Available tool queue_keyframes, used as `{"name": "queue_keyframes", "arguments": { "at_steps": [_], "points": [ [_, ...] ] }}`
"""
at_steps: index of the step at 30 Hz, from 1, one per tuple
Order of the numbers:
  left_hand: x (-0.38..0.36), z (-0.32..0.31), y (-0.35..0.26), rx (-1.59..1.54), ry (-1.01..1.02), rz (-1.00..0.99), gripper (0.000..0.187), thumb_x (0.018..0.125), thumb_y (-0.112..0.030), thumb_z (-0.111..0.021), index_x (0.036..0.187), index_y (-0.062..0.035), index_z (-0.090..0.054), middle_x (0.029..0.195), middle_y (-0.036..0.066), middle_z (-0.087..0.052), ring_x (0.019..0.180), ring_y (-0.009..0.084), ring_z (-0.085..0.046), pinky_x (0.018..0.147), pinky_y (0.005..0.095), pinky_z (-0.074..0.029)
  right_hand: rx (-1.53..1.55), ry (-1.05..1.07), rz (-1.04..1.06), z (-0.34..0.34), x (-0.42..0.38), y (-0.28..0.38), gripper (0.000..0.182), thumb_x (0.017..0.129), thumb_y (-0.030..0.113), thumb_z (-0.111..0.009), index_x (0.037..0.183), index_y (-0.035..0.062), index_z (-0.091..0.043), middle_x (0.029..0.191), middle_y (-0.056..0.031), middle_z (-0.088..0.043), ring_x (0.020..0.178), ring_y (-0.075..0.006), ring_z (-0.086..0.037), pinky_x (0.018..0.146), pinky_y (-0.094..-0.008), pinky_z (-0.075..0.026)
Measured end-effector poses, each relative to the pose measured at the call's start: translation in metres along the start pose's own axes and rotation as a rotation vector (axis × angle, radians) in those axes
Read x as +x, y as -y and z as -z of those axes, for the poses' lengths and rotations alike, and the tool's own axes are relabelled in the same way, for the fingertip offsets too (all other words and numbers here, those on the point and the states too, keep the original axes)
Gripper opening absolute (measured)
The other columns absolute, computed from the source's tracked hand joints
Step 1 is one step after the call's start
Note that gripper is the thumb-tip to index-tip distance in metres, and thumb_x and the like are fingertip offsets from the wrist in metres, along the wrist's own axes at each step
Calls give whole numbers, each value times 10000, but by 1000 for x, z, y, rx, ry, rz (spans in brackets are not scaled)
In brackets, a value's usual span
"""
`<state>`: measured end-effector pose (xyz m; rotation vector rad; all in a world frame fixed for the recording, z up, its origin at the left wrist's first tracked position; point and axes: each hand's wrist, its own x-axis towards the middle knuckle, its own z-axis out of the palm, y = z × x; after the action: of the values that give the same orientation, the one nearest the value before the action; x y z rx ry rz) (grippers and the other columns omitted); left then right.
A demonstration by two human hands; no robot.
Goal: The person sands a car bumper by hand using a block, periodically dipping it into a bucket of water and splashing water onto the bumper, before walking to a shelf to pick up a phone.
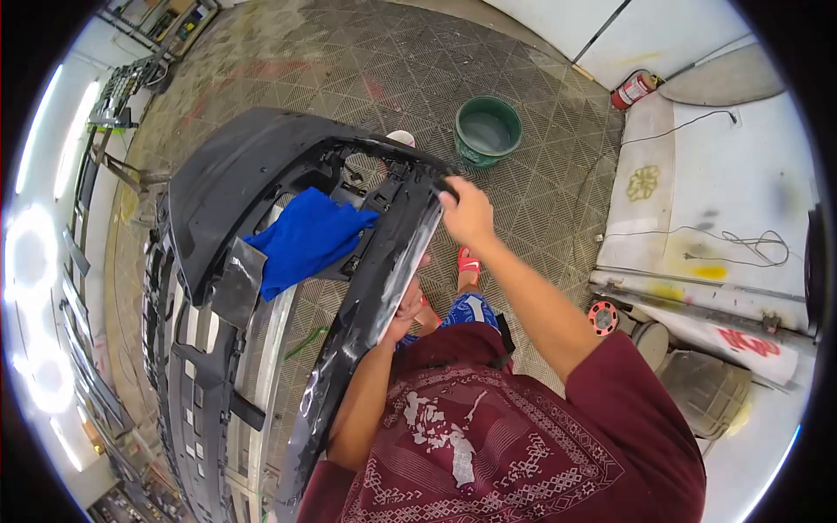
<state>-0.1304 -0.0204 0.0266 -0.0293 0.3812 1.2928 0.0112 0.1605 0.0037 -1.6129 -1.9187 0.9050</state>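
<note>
Nearest, below the maroon patterned shirt [488, 427], the person's bare forearms reach up to a black car bumper [253, 152] that curves across the left and middle of the view. The left hand [407, 307] is at the inner side of the bumper's near long edge, partly hidden by it, so whether its fingers are closed on anything I cannot tell. Farther along, the right hand [465, 209] touches the same edge close to its far corner, fingers bent over the rim; whether they grip it I cannot tell. Pale, whitish smears run along this edge between and below the hands. Across the bumper's middle opening lies a crumpled blue cloth [309, 240], well apart from the right hand, with a flat dark gray piece [240, 283] touching its left side. Beneath, a red sandal [468, 261] shows on the grid-patterned floor [545, 148]. Beyond the bumper's far corner, apart from it, a green bucket [488, 131] of cloudy liquid stands upright on the floor. To the right is an orange-red reel [602, 318]; farther off, a red fire extinguisher [634, 90] is by the white wall [697, 148].
</note>
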Motion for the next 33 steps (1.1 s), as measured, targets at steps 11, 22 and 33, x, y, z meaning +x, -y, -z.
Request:
{"name": "queue_keyframes", "arguments": {
  "at_steps": [11, 22, 33],
  "points": [
    [1, -11, -3, 40, -106, 46, 594, 1100, -310, -557, 1487, 138, -507, 550, 16, -376, 442, 88, -321, 398, 221, -279, -43, 92, -88, 8, 32, -17, 339, 999, 292, -680, 1308, 158, -725, 1266, -128, -752, 1151, -399, -682, 937, -581, -501],
    [-1, 0, -2, 37, -125, 41, 652, 1108, -292, -569, 1563, 143, -398, 564, 26, -392, 447, 80, -345, 389, 206, -285, 22, 22, -32, -7, 24, -35, 287, 968, 248, -708, 1237, 151, -740, 1294, -83, -721, 1173, -344, -645, 972, -554, -479],
    [-6, -16, 0, 130, -282, 4, 764, 1080, -361, -612, 1567, 171, -364, 534, 21, -393, 439, 83, -349, 410, 229, -258, 20, -55, 131, 4, 4, -11, 304, 962, 153, -693, 1250, 63, -730, 1212, -167, -742, 1124, -409, -671, 992, -494, -498]
  ]
}}
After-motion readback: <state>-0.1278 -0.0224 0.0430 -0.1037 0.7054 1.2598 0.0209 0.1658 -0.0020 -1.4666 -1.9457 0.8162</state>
